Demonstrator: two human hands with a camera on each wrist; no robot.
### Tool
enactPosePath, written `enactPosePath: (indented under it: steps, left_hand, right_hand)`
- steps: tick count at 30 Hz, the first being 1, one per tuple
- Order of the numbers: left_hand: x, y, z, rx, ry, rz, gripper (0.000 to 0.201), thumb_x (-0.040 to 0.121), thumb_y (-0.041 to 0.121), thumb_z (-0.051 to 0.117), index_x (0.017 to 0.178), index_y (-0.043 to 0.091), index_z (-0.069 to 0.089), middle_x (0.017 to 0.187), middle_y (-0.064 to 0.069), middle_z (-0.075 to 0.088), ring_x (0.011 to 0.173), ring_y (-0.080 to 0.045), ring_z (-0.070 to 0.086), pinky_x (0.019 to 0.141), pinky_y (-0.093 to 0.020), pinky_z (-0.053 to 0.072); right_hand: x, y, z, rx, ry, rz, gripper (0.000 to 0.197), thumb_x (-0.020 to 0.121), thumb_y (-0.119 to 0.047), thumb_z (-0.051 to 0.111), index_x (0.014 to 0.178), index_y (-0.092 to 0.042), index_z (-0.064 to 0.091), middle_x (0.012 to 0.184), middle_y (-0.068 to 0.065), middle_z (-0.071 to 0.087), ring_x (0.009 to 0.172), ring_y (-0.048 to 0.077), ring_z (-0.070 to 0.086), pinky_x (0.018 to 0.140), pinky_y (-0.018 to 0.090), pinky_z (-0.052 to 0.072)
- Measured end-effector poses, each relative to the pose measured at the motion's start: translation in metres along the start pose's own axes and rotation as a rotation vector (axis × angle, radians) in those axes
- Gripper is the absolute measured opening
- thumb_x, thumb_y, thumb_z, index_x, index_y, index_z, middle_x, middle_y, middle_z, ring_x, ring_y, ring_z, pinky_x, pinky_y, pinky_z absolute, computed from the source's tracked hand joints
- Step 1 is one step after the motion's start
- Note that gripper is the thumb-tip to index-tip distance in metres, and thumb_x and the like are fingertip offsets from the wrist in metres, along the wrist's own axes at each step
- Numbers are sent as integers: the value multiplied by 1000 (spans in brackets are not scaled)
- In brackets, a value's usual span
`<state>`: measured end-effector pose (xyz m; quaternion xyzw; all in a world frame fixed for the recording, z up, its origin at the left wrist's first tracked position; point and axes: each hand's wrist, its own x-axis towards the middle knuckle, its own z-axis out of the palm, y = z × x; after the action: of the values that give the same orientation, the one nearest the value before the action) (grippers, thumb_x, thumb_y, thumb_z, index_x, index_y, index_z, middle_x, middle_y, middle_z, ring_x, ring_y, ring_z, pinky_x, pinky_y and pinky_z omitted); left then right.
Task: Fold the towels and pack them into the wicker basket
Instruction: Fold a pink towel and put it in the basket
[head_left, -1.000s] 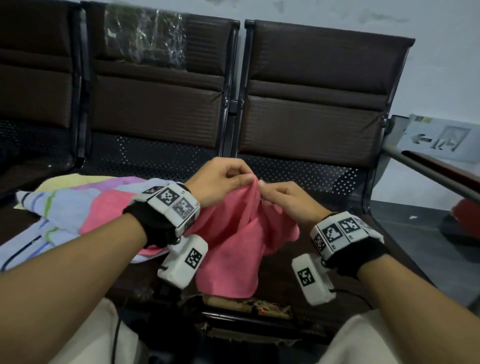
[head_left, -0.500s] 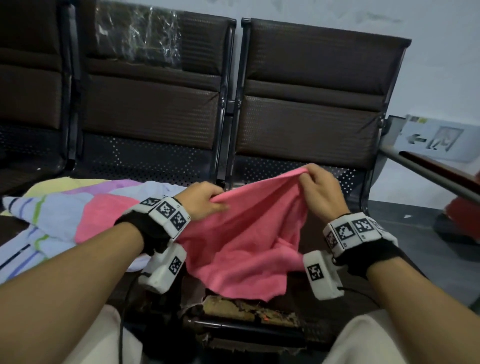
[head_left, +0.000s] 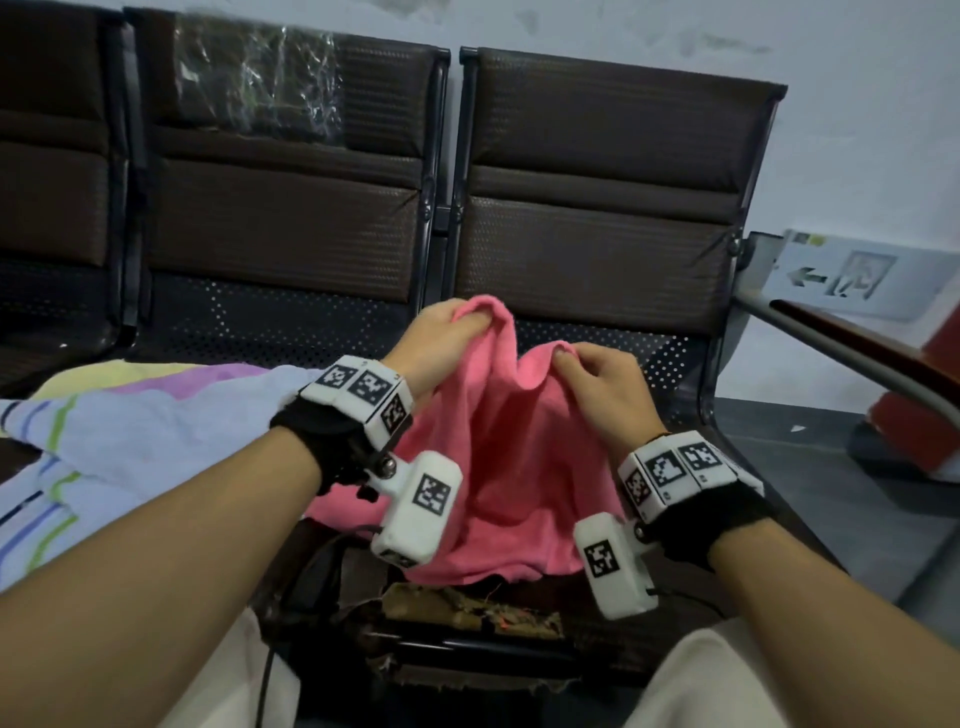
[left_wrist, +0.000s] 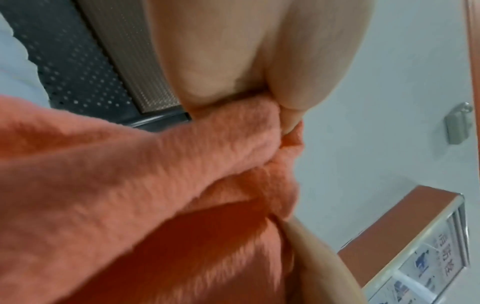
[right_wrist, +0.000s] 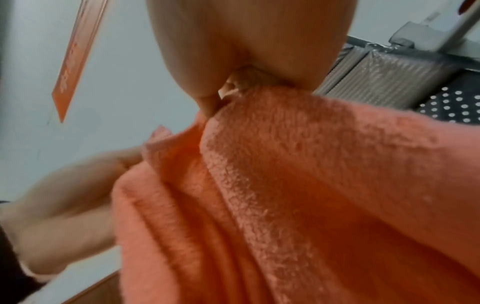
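Note:
A pink towel hangs between both hands over the front of the right-hand bench seat. My left hand grips one top corner of it, raised higher and further back. My right hand pinches another part of the top edge, a short way to the right. In the left wrist view the fingers curl round a bunched fold of the towel. In the right wrist view the thumb and fingers pinch the towel. No wicker basket shows in any view.
A pile of striped and pastel towels lies on the seat to the left. Dark bench backrests stand behind. The seat's front edge is torn. A grey rail and a red object are at the right.
The towel was stretched wide half a second ago. Now my hands have come closer together, the left one risen and moved right, and the top edge sags into a fold between them.

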<state>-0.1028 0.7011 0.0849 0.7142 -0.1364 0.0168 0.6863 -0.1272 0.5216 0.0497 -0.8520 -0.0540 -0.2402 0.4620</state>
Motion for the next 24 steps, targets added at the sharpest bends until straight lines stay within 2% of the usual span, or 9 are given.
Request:
enactPosePath:
  steps: [2, 5, 7, 9, 12, 14, 18, 21, 24]
  left_hand:
    - [-2, -6, 9, 1, -21, -38, 8, 86, 10, 64, 93, 11, 61, 89, -6, 63, 84, -15, 58, 80, -27, 46]
    - [-7, -24, 16, 200, -154, -52, 46, 75, 18, 78, 113, 9, 55, 100, -1, 62, 89, -9, 59, 83, -19, 48]
    - [-11, -29, 19, 244, -263, -33, 28, 79, 20, 74, 100, 10, 60, 85, -1, 64, 73, -7, 60, 70, -17, 50]
    - [-11, -31, 19, 289, -277, -8, 14, 86, 21, 67, 78, 12, 61, 70, -1, 63, 62, -8, 58, 66, -23, 49]
    - [-4, -32, 12, 258, -153, -11, 25, 91, 16, 59, 66, 15, 55, 64, 0, 60, 59, -9, 55, 71, -28, 45]
    - [1, -33, 6, 207, -78, -13, 26, 92, 14, 57, 66, 14, 52, 69, -7, 58, 66, -18, 53, 75, -33, 43]
    - [9, -29, -7, 138, 69, -11, 24, 94, 18, 54, 71, 12, 56, 81, -14, 57, 78, -21, 53, 84, -45, 49]
    - [17, -27, -21, 102, 209, 2, 24, 93, 21, 55, 80, 2, 62, 84, -13, 59, 81, -20, 54, 91, -49, 47]
    - [23, -30, -40, 137, 341, -8, 26, 92, 24, 54, 69, 11, 56, 83, -13, 60, 80, -21, 55, 91, -48, 48]
  right_hand:
    - [-1, -1, 0, 108, -2, 54, 27, 92, -20, 57, 69, -15, 69, 63, -11, 63, 63, -1, 53, 64, 24, 44]
    - [-4, -1, 1, 214, -65, 127, 25, 90, -15, 58, 72, -25, 72, 70, -14, 70, 70, -3, 61, 69, 16, 49]
    - [-5, 1, 2, 229, -103, 129, 23, 91, -13, 57, 78, -24, 73, 78, -10, 72, 78, 2, 64, 76, 19, 51]
    - [-5, 3, 2, 229, -135, 120, 19, 93, -13, 56, 88, -21, 72, 85, -6, 72, 79, 1, 64, 79, 18, 50]
    - [-6, 8, 3, 268, -180, 133, 8, 93, -14, 59, 92, -15, 67, 80, -1, 68, 68, -2, 61, 70, 16, 49]
    - [-7, 13, 3, 258, -263, 160, 8, 86, -17, 68, 94, -15, 65, 82, 1, 68, 73, 5, 63, 73, 23, 52]
    - [-14, 30, 9, 4, -639, 209, 27, 75, -17, 79, 99, -13, 69, 92, 1, 73, 82, 13, 67, 82, 36, 55]
    - [-17, 44, 13, -303, -793, 199, 15, 74, -23, 79, 88, -19, 73, 85, 0, 74, 77, 12, 67, 79, 36, 58]
    - [-15, 49, 10, -333, -795, 245, 9, 78, -24, 75, 71, -21, 70, 71, -1, 71, 67, 9, 65, 72, 33, 56]
